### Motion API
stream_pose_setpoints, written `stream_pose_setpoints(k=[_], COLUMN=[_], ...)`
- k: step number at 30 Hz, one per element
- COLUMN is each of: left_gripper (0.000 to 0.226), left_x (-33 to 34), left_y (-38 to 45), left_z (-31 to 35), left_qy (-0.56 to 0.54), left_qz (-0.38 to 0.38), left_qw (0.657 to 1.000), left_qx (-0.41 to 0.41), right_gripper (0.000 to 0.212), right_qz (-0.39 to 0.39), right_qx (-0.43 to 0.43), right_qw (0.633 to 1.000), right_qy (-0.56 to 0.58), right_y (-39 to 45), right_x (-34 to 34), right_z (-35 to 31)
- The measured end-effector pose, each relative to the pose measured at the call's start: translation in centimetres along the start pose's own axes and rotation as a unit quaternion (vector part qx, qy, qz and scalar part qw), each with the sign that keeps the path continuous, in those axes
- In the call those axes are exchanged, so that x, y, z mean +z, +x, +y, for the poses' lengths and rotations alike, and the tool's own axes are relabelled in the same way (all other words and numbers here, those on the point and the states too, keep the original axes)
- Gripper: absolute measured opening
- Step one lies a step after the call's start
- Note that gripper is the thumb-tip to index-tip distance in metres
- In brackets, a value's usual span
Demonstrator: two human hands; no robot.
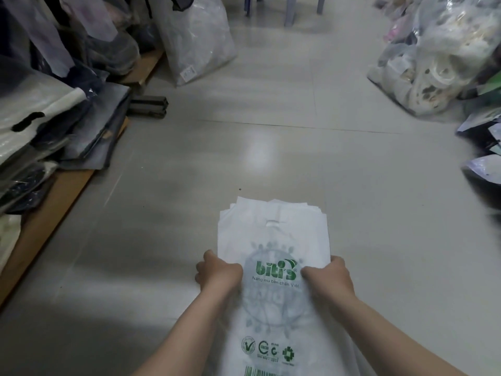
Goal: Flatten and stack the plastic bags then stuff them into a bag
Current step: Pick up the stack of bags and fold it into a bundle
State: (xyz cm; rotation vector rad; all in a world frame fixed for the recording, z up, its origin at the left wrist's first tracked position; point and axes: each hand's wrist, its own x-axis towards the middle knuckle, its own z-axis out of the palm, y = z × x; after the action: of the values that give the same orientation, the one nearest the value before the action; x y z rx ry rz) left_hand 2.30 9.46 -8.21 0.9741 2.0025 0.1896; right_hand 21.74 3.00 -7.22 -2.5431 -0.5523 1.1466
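Observation:
A stack of white plastic bags (272, 234) lies flat on the grey tiled floor in front of me, its die-cut handle end pointing away. The top bag carries a green "biti's" logo and a grey round pattern. My left hand (217, 271) grips the stack's left edge with curled fingers. On the opposite edge my right hand (329, 275) holds on the same way. Both hands sit level with the logo, and the near end of the stack runs out of the bottom of the view.
Packed dark and white garments in clear wrap (40, 126) are piled on a wooden platform at the left. A tall clear plastic bag (195, 36) stands behind it. Big clear sacks of goods (444, 58) and loose packets (482, 147) line the right side. Chair legs (290, 9) stand far back.

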Motion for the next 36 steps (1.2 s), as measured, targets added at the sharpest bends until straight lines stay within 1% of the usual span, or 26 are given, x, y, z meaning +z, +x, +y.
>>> stream_pose_setpoints(k=[2,3,4,6,7,9,11,14,15,17,19,22,24,25,26,27,28,29,30,31,32,33,34,35,36], left_gripper=[0.068,0.063,0.056,0.044,0.042,0.048,0.055,0.053,0.052,0.052,0.054,0.052,0.051,0.058,0.069,0.081,0.088,0.091,0.091,0.086,0.077,0.061,0.044,0.032,0.028], left_x=[-0.3,-0.4,-0.5,-0.4,-0.4,-0.4,-0.2,0.3,0.6,1.0,1.1,0.4,-0.3,-0.7,-1.2,-1.6,-2.2,-2.8,-3.4,-4.0,-4.7,-5.2,-6.0,-6.7,-7.4], left_y=[0.2,0.4,0.6,0.7,0.4,-0.3,-0.7,-1.6,-2.0,-2.5,-2.8,-2.9,-2.4,-2.0,-1.6,-1.1,-0.8,-0.6,-0.3,0.0,-0.2,-0.2,-0.6,-0.8,-1.0], left_z=[-0.3,-0.6,-0.9,-1.5,-1.6,-1.7,-1.6,-1.2,-1.1,-1.2,-1.5,-1.6,-1.8,-2.0,-2.2,-2.5,-2.6,-2.7,-2.5,-2.2,-1.4,-0.5,0.7,1.8,2.9], left_qy=[-0.04,-0.052,-0.058,-0.057,-0.049,-0.017,0.034,0.115,0.131,0.136,0.107,0.012,-0.038,-0.073,-0.116,-0.165,-0.213,-0.246,-0.257,-0.26,-0.26,-0.252,-0.237,-0.215,-0.19], left_qz=[-0.011,-0.019,-0.025,-0.034,-0.036,-0.035,-0.034,-0.013,-0.007,0.001,-0.01,-0.041,-0.055,-0.066,-0.085,-0.104,-0.116,-0.119,-0.116,-0.115,-0.119,-0.122,-0.124,-0.124,-0.124], left_qw=[0.999,0.998,0.997,0.997,0.997,0.998,0.998,0.992,0.991,0.991,0.994,0.998,0.997,0.995,0.989,0.981,0.97,0.962,0.959,0.956,0.953,0.951,0.949,0.948,0.946], left_qx=[-0.031,-0.041,-0.046,-0.046,-0.046,-0.046,-0.05,-0.048,-0.038,-0.011,0.025,0.053,0.039,0.029,0.016,0.008,0.005,0.015,0.038,0.068,0.099,0.13,0.165,0.198,0.231], right_gripper=[0.045,0.036,0.034,0.044,0.049,0.053,0.053,0.06,0.058,0.044,0.036,0.041,0.05,0.056,0.062,0.069,0.078,0.087,0.089,0.081,0.066,0.047,0.031,0.022,0.017], right_qz=[-0.008,-0.013,-0.014,-0.017,-0.017,-0.011,-0.025,-0.046,-0.052,-0.077,-0.102,-0.124,-0.139,-0.144,-0.141,-0.134,-0.12,-0.103,-0.085,-0.069,-0.054,-0.04,-0.03,-0.031,-0.041], right_qx=[0.021,0.024,0.024,0.033,0.035,0.024,0.0,-0.009,-0.006,-0.009,-0.019,-0.039,-0.056,-0.068,-0.084,-0.101,-0.119,-0.138,-0.165,-0.206,-0.25,-0.292,-0.32,-0.335,-0.338], right_qw=[0.999,0.999,0.999,0.999,0.999,0.999,0.998,0.995,0.994,0.988,0.981,0.971,0.965,0.962,0.96,0.959,0.96,0.962,0.965,0.963,0.957,0.948,0.942,0.937,0.937], right_qy=[0.046,0.046,0.042,0.031,0.026,0.022,0.05,0.087,0.1,0.135,0.166,0.202,0.216,0.222,0.227,0.23,0.225,0.21,0.186,0.16,0.137,0.117,0.101,0.091,0.077], right_y=[-0.1,-0.2,-0.2,-0.2,-0.3,-0.5,-0.7,-0.5,-0.3,-0.1,0.0,0.5,0.9,1.0,1.0,0.9,0.7,0.3,0.0,-0.3,-0.4,-0.5,-0.6,-0.7,-0.9], right_x=[-0.7,-0.9,-1.0,-0.8,-0.7,-0.5,-0.3,0.2,0.3,0.3,0.1,-0.3,-0.5,-0.7,-1.0,-1.3,-1.7,-2.1,-2.6,-3.1,-3.6,-4.2,-4.9,-5.7,-6.6], right_z=[0.0,0.0,0.1,0.4,0.4,0.5,0.5,0.7,0.8,1.1,1.4,2.0,2.5,2.8,2.9,2.9,2.7,2.4,1.8,1.0,0.1,-1.0,-2.3,-3.7,-4.9])
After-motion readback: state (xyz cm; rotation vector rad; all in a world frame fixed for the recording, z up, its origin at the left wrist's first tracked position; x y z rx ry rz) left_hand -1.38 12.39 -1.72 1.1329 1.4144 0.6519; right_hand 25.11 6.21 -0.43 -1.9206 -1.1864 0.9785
